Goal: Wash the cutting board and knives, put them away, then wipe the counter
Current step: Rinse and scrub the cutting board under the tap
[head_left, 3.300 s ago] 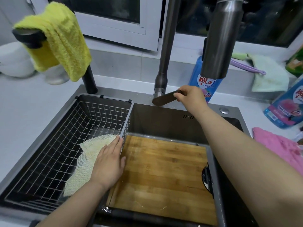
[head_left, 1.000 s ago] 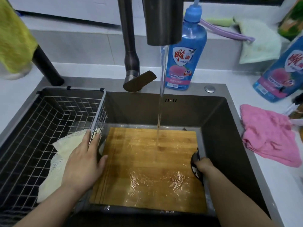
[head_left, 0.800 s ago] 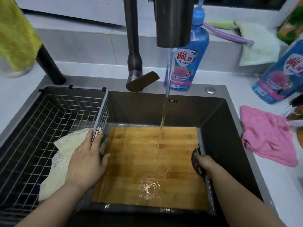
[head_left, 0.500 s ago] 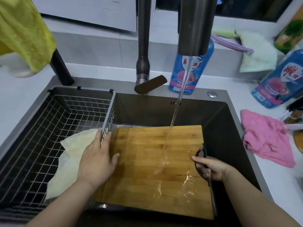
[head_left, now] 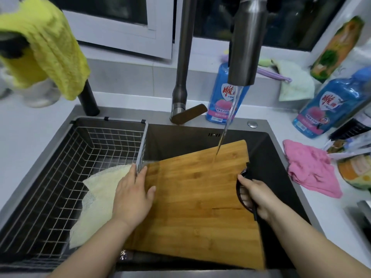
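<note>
A bamboo cutting board (head_left: 192, 203) is in the dark sink (head_left: 267, 157), lifted and tilted with its right side raised. My right hand (head_left: 255, 195) grips the black handle loop on the board's right edge. My left hand (head_left: 132, 193) lies flat across the board's left edge and the rim of the wire basket (head_left: 60, 167), over a pale mesh cloth (head_left: 96, 201). Water runs from the faucet spout (head_left: 245, 49) onto the board's upper right part. No knife is visible.
A faucet lever (head_left: 189, 115) sits behind the sink. Blue detergent bottles stand at the back (head_left: 222, 97) and right (head_left: 331, 109). A pink cloth (head_left: 309, 167) lies on the right counter. A yellow cloth (head_left: 44, 47) hangs at the upper left. Food packages (head_left: 355, 167) crowd the far right.
My right hand left the faucet lever, water began running, and the hand took hold of the board's handle. It has since raised and tilted the board's right side. My left hand stayed put.
</note>
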### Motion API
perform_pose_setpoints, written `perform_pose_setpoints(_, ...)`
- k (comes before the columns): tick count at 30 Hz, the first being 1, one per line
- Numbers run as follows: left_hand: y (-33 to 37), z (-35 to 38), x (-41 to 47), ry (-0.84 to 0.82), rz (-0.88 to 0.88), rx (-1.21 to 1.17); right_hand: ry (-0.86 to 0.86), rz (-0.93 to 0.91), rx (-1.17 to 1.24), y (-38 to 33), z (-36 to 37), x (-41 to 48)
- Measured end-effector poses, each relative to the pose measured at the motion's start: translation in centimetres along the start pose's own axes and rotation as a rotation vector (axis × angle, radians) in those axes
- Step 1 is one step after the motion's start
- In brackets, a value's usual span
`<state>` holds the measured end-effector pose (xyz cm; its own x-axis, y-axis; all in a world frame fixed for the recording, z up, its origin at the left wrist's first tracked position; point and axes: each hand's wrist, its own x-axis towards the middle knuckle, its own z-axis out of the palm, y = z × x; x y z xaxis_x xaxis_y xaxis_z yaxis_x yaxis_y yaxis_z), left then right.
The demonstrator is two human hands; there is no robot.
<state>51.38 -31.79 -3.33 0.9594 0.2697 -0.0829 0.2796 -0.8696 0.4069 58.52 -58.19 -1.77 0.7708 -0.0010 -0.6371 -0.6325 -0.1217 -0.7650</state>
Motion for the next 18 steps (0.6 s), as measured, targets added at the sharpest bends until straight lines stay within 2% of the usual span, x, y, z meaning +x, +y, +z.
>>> perform_pose_setpoints(3, 0.7, 0.2, -0.8, 0.016, 0.091, 0.011, 0.072, -0.054, 0.032, 0.1, -1.0, -1.4)
perform_pose_setpoints(5, 2.4, 0.6, -1.9, -0.003, 0.238, -0.005, 0.124, -0.097, 0.053, 0.0, -2.0, -2.0)
perform_pose_setpoints(7, 4.8, 1.6, -2.8, -0.085, 0.371, -0.047, 0.149, -0.131, 0.082, -0.3, -2.8, -3.1)
perform_pose_setpoints(10, 7.8, 3.3, -2.9, -0.276, 0.395, -0.171, 0.145, -0.140, 0.177, -0.3, -4.5, -4.4)
perform_pose_setpoints(13, 8.8, 4.4, -2.1, -0.294, 0.484, -0.190, 0.116, -0.137, 0.270, 0.2, -6.5, -5.6)
perform_pose_setpoints(15, 8.3, 4.5, -0.9, -0.272, 0.457, -0.212, 0.088, -0.156, 0.303, 0.6, -7.7, -6.2)
perform_pose_setpoints(18, 6.0, 4.0, 1.8, -0.196, 0.126, -0.264, 0.054, -0.158, 0.285, 0.9, -8.7, -6.8)
